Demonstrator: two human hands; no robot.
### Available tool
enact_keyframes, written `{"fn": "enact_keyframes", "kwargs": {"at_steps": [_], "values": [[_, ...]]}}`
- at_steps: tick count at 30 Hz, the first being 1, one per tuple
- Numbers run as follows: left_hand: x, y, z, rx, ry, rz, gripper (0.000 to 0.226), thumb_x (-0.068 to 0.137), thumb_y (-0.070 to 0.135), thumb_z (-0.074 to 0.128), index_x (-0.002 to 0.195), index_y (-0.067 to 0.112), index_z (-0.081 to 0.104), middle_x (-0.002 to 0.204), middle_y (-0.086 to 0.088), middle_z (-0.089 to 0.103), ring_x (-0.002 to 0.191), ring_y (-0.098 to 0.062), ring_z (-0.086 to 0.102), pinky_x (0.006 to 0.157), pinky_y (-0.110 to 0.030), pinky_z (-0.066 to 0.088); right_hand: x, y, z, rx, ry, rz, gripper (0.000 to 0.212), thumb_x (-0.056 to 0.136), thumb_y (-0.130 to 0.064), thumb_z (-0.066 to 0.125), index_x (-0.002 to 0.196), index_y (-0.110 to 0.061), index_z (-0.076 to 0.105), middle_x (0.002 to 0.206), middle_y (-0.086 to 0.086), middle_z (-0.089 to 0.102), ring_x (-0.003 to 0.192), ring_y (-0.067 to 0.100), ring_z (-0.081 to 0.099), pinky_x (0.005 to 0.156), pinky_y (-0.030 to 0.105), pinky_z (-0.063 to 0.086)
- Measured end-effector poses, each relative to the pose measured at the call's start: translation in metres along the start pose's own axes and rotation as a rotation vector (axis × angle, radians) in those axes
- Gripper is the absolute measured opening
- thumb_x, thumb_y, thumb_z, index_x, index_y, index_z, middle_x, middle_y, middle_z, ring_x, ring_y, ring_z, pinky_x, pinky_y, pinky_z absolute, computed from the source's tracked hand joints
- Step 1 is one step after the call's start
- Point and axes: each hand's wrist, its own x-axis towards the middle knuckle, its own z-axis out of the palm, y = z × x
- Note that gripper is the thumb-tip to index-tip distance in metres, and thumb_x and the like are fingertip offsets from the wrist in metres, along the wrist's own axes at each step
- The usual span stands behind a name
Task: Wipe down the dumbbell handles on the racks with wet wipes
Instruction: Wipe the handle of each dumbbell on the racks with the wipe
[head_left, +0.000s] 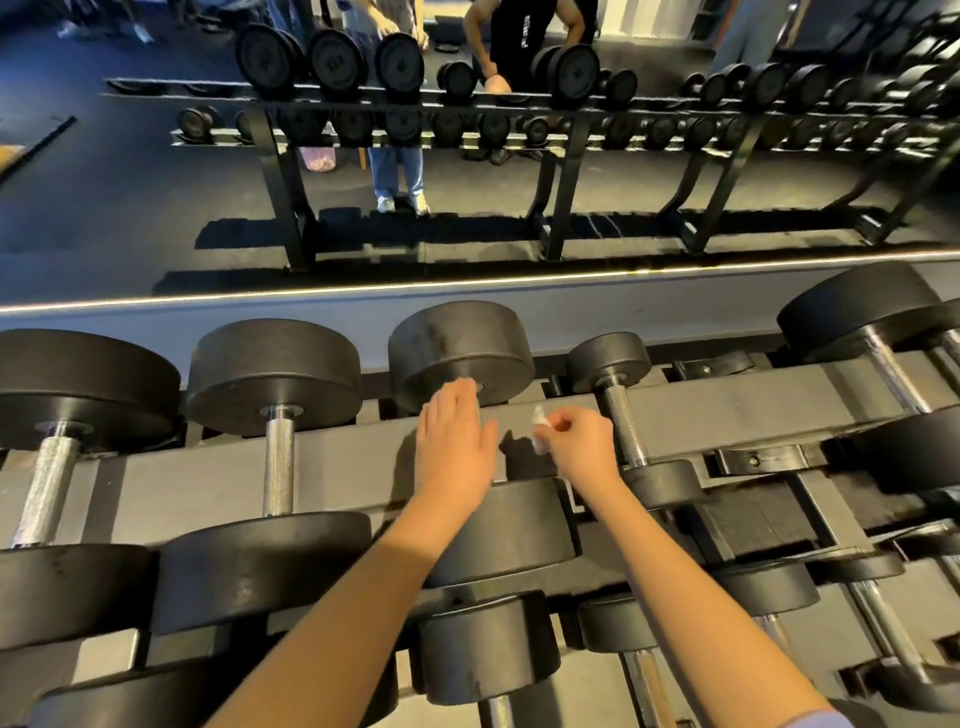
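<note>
Two bare forearms reach up from the bottom edge of the frame, over the lower tiers of weights, toward the middle. Filling the whole lower half is the grey rack, its broad beam running left to right with black dumbbells laid across it, handles pointing away from us. Above it, across the upper half, a mirror shows the same rack from the far side and a few people standing behind it.

On the top tier, from the left edge, come two heavy dumbbells with bare knurled steel handles. Next is a third heavy dumbbell at centre, then a small dumbbell just right of centre, its thin handle in plain view.

The left hand lies flat, fingers straight and together, palm down over the middle of the third heavy dumbbell, with its fingertips at the far head. That handle is hidden beneath it, and I can't tell whether the palm presses on it. The right hand hangs just beside it, fingers curled, over the beam in the gap between that dumbbell and the small one. It pinches a wet wipe, a small crumpled white scrap sticking out from the fingertips toward the left hand. The wipe is near that hand but apart from it, and clear of the thin handle to its right.
</note>
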Motion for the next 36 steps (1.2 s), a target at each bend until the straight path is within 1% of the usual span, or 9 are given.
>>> {"fn": "enact_keyframes", "kwargs": {"at_steps": [6,9,11,14,19,22,25,30,36], "values": [[-0.016,0.037,0.029,0.326,-0.244,0.159,0.044,0.100,0.041,0.031,0.136,0.019,0.042,0.137,0.000,0.044,0.130,-0.018,0.035,0.117,-0.043,0.011,-0.011,0.032,-0.046,-0.033,0.164,-0.011,0.026,0.091,-0.026,0.062,0.075,-0.006,0.066,0.071,0.008,0.065,0.064,0.014,0.055,0.052,0.015,0.038],[-0.012,0.048,0.039,0.432,-0.367,0.169,0.051,0.100,0.047,0.026,0.136,0.017,0.044,0.134,-0.003,0.047,0.127,-0.023,0.038,0.111,-0.045,0.022,-0.014,0.051,-0.061,-0.058,0.223,0.009,0.022,0.092,-0.027,0.062,0.079,-0.008,0.066,0.073,0.005,0.064,0.065,0.014,0.056,0.054,0.014,0.037],[-0.013,0.049,0.043,0.500,-0.360,0.187,0.056,0.098,0.053,0.025,0.133,0.015,0.046,0.129,-0.005,0.049,0.122,-0.025,0.040,0.102,-0.042,0.032,-0.011,0.063,-0.067,-0.094,0.237,0.018,0.021,0.092,-0.024,0.062,0.082,-0.007,0.066,0.073,0.006,0.065,0.066,0.017,0.058,0.053,0.019,0.039],[-0.013,0.047,0.044,0.523,-0.301,0.228,0.058,0.097,0.055,0.023,0.133,0.015,0.045,0.126,-0.005,0.050,0.120,-0.024,0.041,0.099,-0.039,0.034,0.000,0.076,-0.071,-0.146,0.233,0.021,0.014,0.091,-0.020,0.062,0.086,-0.008,0.066,0.074,0.004,0.063,0.068,0.018,0.059,0.052,0.021,0.037],[-0.013,0.048,0.047,0.559,-0.328,0.288,0.060,0.098,0.054,0.022,0.142,0.016,0.037,0.135,-0.004,0.047,0.127,-0.023,0.037,0.105,-0.039,0.032,0.032,0.086,-0.079,-0.276,0.125,0.038,0.014,0.091,-0.017,0.060,0.085,-0.006,0.066,0.074,0.003,0.059,0.061,0.011,0.050,0.048,0.018,0.030],[-0.010,0.049,0.048,0.570,-0.388,0.271,0.061,0.099,0.054,0.022,0.147,0.017,0.028,0.144,-0.003,0.040,0.135,-0.022,0.030,0.111,-0.039,0.026,0.046,0.099,-0.079,-0.306,0.024,0.107,0.009,0.089,-0.013,0.062,0.087,-0.005,0.066,0.075,0.004,0.058,0.066,0.015,0.055,0.057,0.023,0.035],[-0.012,0.050,0.048,0.612,-0.357,0.278,0.061,0.099,0.053,0.022,0.148,0.018,0.027,0.145,-0.001,0.041,0.135,-0.021,0.031,0.112,-0.037,0.024,0.056,0.103,-0.079,-0.302,-0.021,0.104,0.010,0.089,-0.012,0.063,0.086,-0.003,0.067,0.076,0.007,0.059,0.064,0.014,0.052,0.062,0.026,0.037],[-0.010,0.055,0.047,0.652,-0.390,0.224,0.060,0.098,0.055,0.024,0.147,0.020,0.029,0.143,-0.001,0.042,0.133,-0.021,0.034,0.112,-0.039,0.026,0.072,0.103,-0.079,-0.261,-0.035,0.081,0.011,0.086,-0.010,0.065,0.085,0.000,0.070,0.080,0.014,0.065,0.074,0.024,0.060,0.065,0.028,0.042],[-0.009,0.058,0.045,0.628,-0.441,0.182,0.061,0.097,0.056,0.025,0.146,0.021,0.031,0.143,0.000,0.042,0.133,-0.020,0.033,0.112,-0.039,0.027,0.068,0.112,-0.085,-0.386,-0.143,0.035,0.012,0.087,-0.015,0.065,0.092,-0.004,0.067,0.089,0.012,0.065,0.086,0.026,0.061,0.070,0.031,0.044]]}}
